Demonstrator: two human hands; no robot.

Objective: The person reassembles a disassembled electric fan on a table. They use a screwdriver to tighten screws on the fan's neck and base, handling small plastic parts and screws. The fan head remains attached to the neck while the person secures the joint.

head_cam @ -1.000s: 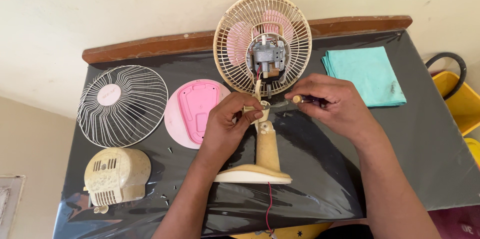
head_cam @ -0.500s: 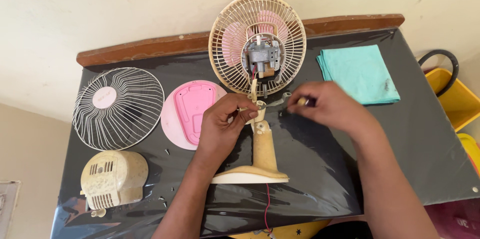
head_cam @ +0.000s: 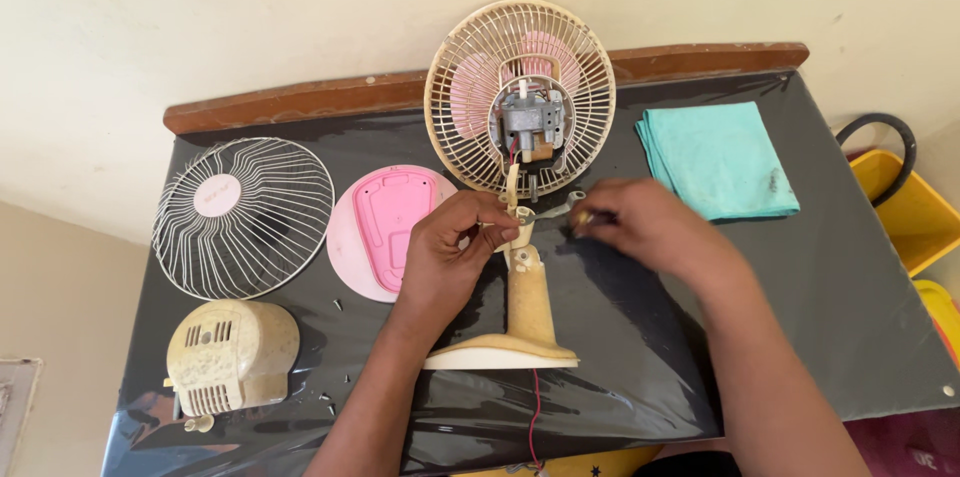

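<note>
A small cream table fan lies on a black-covered table point(head_cam: 820, 287), its stand point(head_cam: 525, 307) pointing toward me and its rear grille with exposed motor point(head_cam: 527, 122) at the far side. My left hand point(head_cam: 445, 257) grips the neck joint at the top of the stand. My right hand point(head_cam: 640, 227) holds a small metal tool point(head_cam: 555, 208) whose tip reaches that same joint. A thin red wire point(head_cam: 533, 417) trails from the base toward the table's near edge.
A white wire front grille point(head_cam: 242, 217) lies at the left, a pink round base plate point(head_cam: 385, 232) beside it, a cream motor cover point(head_cam: 230, 355) at the near left. A folded teal cloth point(head_cam: 718, 159) sits at the right. Small screws are scattered nearby. A yellow container point(head_cam: 905, 212) stands beyond the right edge.
My right hand has shifted slightly along the joint with the tool. My left hand stays on the fan's neck. The view has moved a little.
</note>
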